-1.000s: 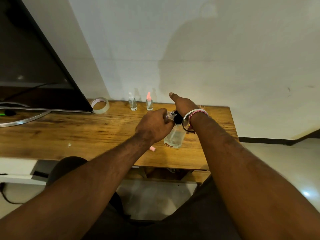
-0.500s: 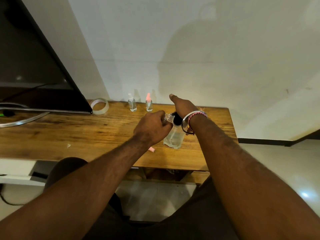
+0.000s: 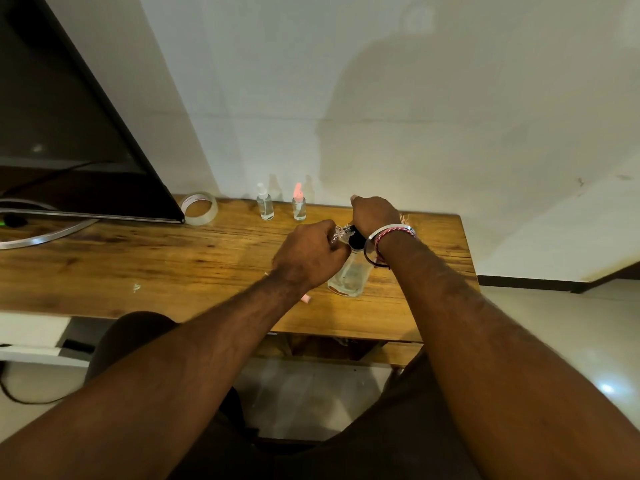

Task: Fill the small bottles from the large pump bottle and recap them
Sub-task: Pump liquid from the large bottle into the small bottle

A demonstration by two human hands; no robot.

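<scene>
A large clear pump bottle (image 3: 349,277) with a black pump head (image 3: 356,241) stands on the wooden table (image 3: 138,265) near its right end. My right hand (image 3: 374,213) presses down on top of the pump head, thumb stretched out. My left hand (image 3: 311,252) grips a small clear bottle (image 3: 338,233) and holds its mouth against the pump's nozzle. Two more small bottles stand at the back by the wall, one with a white cap (image 3: 265,206) and one with a pink cap (image 3: 299,204). A loose pink cap (image 3: 307,298) lies under my left wrist.
A roll of clear tape (image 3: 200,208) lies at the back left beside a dark screen (image 3: 69,133) on a curved metal stand (image 3: 41,237). The table's right edge is close to the large bottle. My knees are below the front edge.
My right hand has sunk slightly on the pump head. My left hand keeps the small bottle at the nozzle, almost unmoved.
</scene>
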